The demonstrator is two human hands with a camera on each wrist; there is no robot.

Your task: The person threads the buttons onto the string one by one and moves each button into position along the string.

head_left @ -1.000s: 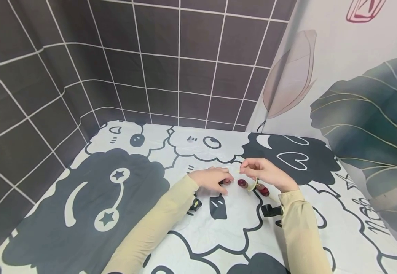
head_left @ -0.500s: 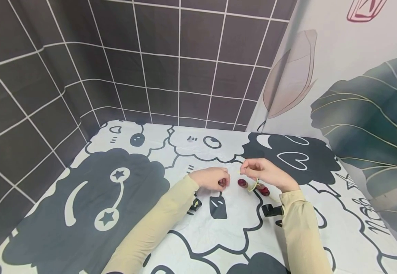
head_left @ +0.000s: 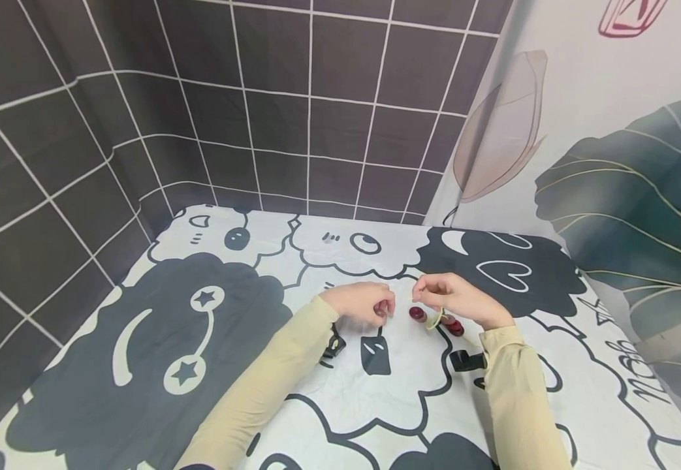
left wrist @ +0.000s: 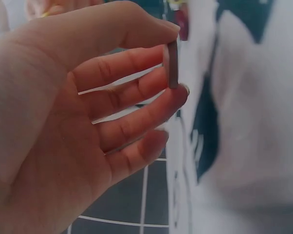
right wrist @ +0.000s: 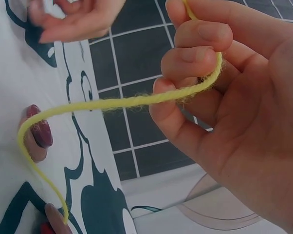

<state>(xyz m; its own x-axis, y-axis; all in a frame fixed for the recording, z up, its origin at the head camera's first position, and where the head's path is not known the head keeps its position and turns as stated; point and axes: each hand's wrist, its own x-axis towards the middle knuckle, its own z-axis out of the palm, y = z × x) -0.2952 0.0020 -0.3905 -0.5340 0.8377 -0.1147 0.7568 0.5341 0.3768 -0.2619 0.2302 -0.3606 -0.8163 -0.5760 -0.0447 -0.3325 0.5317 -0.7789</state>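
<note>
My left hand (head_left: 359,302) pinches a thin brownish disc (left wrist: 173,65) on edge between thumb and fingers; its faces are mostly hidden. Across a small gap, my right hand (head_left: 462,297) holds a strand of yellow yarn (right wrist: 129,102) in its curled fingers, with a short end showing at the fingertips. From there the yarn droops in a loop to the tablecloth. Beside it lie a dark red disc (right wrist: 42,133) and a brownish disc (right wrist: 37,150), and another group of red and brown discs (head_left: 454,326) lies further right. Whether the yarn passes through them is hard to tell.
A white cloth (head_left: 387,405) with black cartoon drawings covers the table. Dark grid-patterned curtain (head_left: 275,117) hangs behind and to the left, and a leaf-print curtain (head_left: 628,196) hangs at the right. Black straps with small devices sit at both wrists.
The left hand's fingers have curled in from a more spread pose, and the hand has drawn slightly left, away from the right hand. My right hand stays nearly still with the yarn.
</note>
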